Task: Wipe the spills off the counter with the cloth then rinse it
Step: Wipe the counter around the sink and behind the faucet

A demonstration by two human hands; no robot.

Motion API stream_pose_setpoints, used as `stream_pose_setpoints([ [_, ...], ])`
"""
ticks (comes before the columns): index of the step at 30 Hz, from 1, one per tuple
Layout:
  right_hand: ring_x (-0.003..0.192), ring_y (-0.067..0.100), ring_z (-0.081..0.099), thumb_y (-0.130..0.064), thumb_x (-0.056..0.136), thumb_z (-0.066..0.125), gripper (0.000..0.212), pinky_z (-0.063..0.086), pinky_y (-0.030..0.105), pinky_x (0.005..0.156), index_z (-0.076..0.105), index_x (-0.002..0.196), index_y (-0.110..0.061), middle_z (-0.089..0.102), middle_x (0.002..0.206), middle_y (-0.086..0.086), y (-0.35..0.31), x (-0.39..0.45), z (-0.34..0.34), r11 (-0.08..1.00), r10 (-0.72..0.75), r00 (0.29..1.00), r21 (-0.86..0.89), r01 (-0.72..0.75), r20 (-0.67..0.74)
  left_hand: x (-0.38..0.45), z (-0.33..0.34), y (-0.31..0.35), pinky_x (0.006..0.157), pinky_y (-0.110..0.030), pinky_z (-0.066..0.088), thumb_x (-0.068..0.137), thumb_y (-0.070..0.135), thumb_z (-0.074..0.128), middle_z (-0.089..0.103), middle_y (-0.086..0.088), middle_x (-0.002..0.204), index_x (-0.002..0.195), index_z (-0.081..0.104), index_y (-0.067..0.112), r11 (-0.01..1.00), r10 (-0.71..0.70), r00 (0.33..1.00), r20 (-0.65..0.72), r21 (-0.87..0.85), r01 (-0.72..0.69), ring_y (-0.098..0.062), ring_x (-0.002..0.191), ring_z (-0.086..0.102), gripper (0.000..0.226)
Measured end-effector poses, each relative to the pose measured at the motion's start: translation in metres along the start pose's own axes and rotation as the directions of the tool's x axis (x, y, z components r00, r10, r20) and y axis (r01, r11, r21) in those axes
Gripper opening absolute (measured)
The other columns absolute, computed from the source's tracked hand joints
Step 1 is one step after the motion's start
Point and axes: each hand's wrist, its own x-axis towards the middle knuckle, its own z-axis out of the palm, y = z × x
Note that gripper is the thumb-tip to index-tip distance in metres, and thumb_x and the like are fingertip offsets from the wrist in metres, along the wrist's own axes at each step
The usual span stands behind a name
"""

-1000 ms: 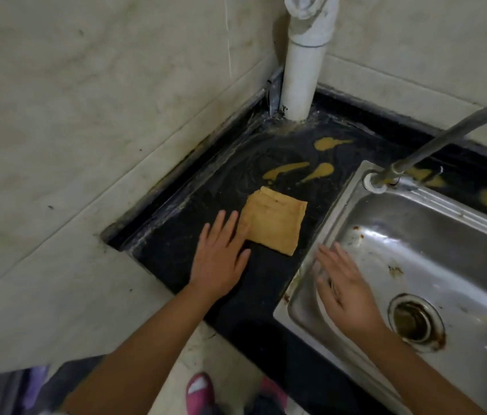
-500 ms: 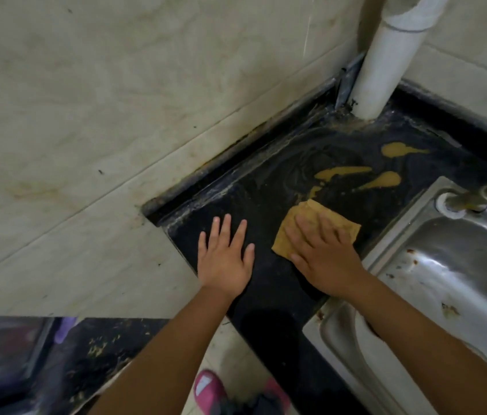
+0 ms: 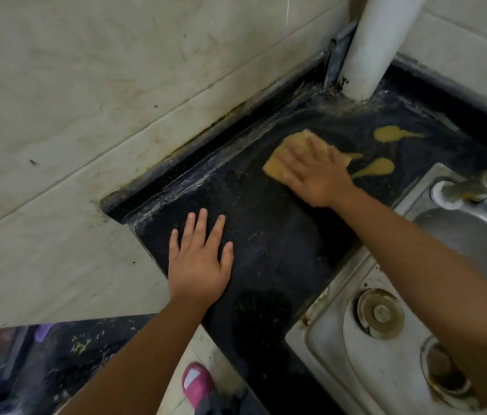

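A folded yellow-brown cloth lies flat on the black counter. My right hand presses down on it with fingers spread, covering most of it. Yellow spills sit just right of the cloth: one blob toward the back, another nearer the sink, and a thin streak at the cloth's edge. My left hand rests palm down on the counter near its front left corner, fingers apart, holding nothing.
A steel sink with a tap base lies to the right, its drain near the front. A white pipe stands in the back corner. Tiled walls bound the counter on the left and behind.
My right hand went from the sink rim onto the cloth, then slid the cloth toward the back, up to the spills. My left hand let the cloth go and stays flat on the counter.
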Motion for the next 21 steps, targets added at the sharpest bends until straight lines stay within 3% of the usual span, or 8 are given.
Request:
stream_pose_setpoints([
  [3,0.142,0.028,-0.012,-0.048,0.097,0.016,0.053,-0.002,0.051,0.113,0.001,0.146,-0.033,-0.008,0.156,-0.007,0.034,0.004,-0.005,0.944,0.294,0.956,0.149,-0.294,0.021,0.000,0.000,0.000,0.114,-0.036,-0.007,0.069,0.055,-0.014,0.001,0.002,0.156,0.146,0.010,0.030,1.000,0.003,1.000,-0.009,-0.010,-0.003,-0.015,0.143,-0.007,0.084],
  [6,0.142,0.030,-0.014,-0.046,0.098,0.014,0.053,-0.005,0.053,0.113,-0.001,0.147,-0.031,-0.012,0.156,-0.005,0.024,0.013,-0.010,0.887,0.406,0.910,0.204,-0.414,0.085,0.000,0.000,0.000,0.115,-0.037,-0.006,0.070,0.054,-0.013,0.004,0.001,0.156,0.146,0.013,0.030,1.000,0.008,1.000,-0.019,-0.022,-0.009,-0.016,0.144,-0.005,0.084],
  [8,0.142,0.029,-0.013,-0.043,0.099,0.014,0.052,-0.004,0.052,0.113,-0.001,0.147,-0.030,-0.012,0.156,-0.003,-0.005,0.021,-0.007,0.927,0.328,0.942,0.167,-0.336,0.078,0.000,0.000,0.000,0.115,-0.037,-0.007,0.069,0.054,-0.014,0.003,0.002,0.156,0.146,0.012,0.030,1.000,0.012,1.000,-0.011,-0.019,-0.012,-0.015,0.144,-0.006,0.085],
  [11,0.143,0.025,-0.012,-0.038,0.100,0.015,0.050,-0.003,0.048,0.113,0.001,0.147,-0.029,-0.011,0.156,-0.003,-0.059,0.022,-0.003,0.993,0.057,0.998,0.101,-0.060,0.032,0.000,0.000,-0.001,0.115,-0.036,-0.005,0.069,0.054,-0.013,0.005,0.002,0.156,0.146,0.015,0.030,0.999,0.006,1.000,-0.024,-0.036,-0.007,-0.015,0.144,-0.004,0.085],
  [14,0.144,0.022,-0.008,-0.038,0.100,0.013,0.048,-0.002,0.045,0.114,0.004,0.147,-0.031,-0.007,0.156,-0.005,-0.079,-0.005,0.002,0.983,-0.183,0.982,0.016,0.182,0.056,0.000,0.002,-0.001,0.115,-0.039,0.000,0.074,0.054,-0.007,0.014,-0.001,0.155,0.144,0.024,0.026,0.998,0.015,0.999,-0.048,-0.054,-0.018,-0.018,0.144,0.004,0.081],
  [16,0.142,0.023,0.015,-0.041,0.097,0.003,0.053,0.007,0.041,0.110,0.022,0.145,-0.029,0.017,0.155,-0.001,-0.066,-0.039,0.015,0.951,-0.302,0.953,-0.071,0.302,0.011,0.001,0.003,-0.001,0.114,-0.043,0.006,0.078,0.052,0.000,0.022,-0.005,0.153,0.142,0.031,0.023,0.998,0.028,0.997,-0.078,-0.051,-0.032,-0.023,0.143,0.012,0.077],
  [18,0.135,0.024,0.031,-0.048,0.093,-0.009,0.067,0.010,0.038,0.105,0.033,0.140,-0.025,0.039,0.146,0.001,-0.039,-0.068,0.018,0.962,-0.252,0.968,-0.102,0.252,0.011,0.001,0.002,-0.001,0.115,-0.042,0.004,0.076,0.052,-0.003,0.018,-0.004,0.154,0.143,0.027,0.024,0.999,0.027,0.998,-0.064,-0.045,-0.030,-0.022,0.143,0.009,0.079],
  [21,0.144,0.022,-0.001,-0.070,0.063,-0.031,0.097,0.006,0.047,0.111,-0.004,0.146,-0.029,-0.006,0.155,-0.007,0.005,-0.064,0.016,0.999,-0.021,0.995,-0.028,0.024,0.101,0.000,0.001,-0.002,0.115,-0.038,-0.004,0.070,0.053,-0.013,0.005,0.001,0.156,0.146,0.014,0.028,0.999,0.013,1.000,-0.025,-0.042,-0.014,-0.017,0.144,-0.003,0.084],
])
